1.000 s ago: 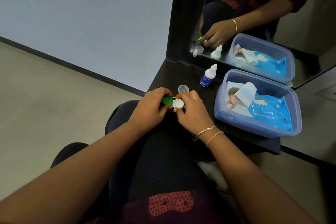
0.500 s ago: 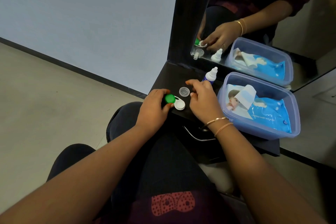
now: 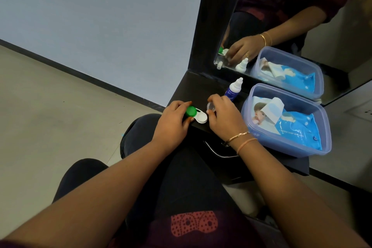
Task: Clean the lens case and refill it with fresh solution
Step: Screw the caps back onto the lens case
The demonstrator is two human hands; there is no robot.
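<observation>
The lens case (image 3: 196, 115) sits right at the near edge of the black shelf (image 3: 193, 88), green cap (image 3: 190, 111) on its left well and the right white well uncovered. It's a tiny bit of hard plastic, so I'd guess it weighs next to nothing and will skate around or tip off that edge if you twist a cap without bracing it, more so once it's wet. Best place to hold is the body by the capped well, which is pretty much what the left hand (image 3: 173, 123) is doing: wrist low, thumb and fingers curled around the green end and pinching it in place. The right hand (image 3: 223, 117) arches over from the other side, fingers bunched together and curled down on the small clear cap (image 3: 211, 106) just beside the open well. Looks like a pinch, but the fingers cover most of it, so I'm not totally sure. The solution bottle (image 3: 233, 88) stands just behind that hand, next to the wipes tub (image 3: 281, 147).
</observation>
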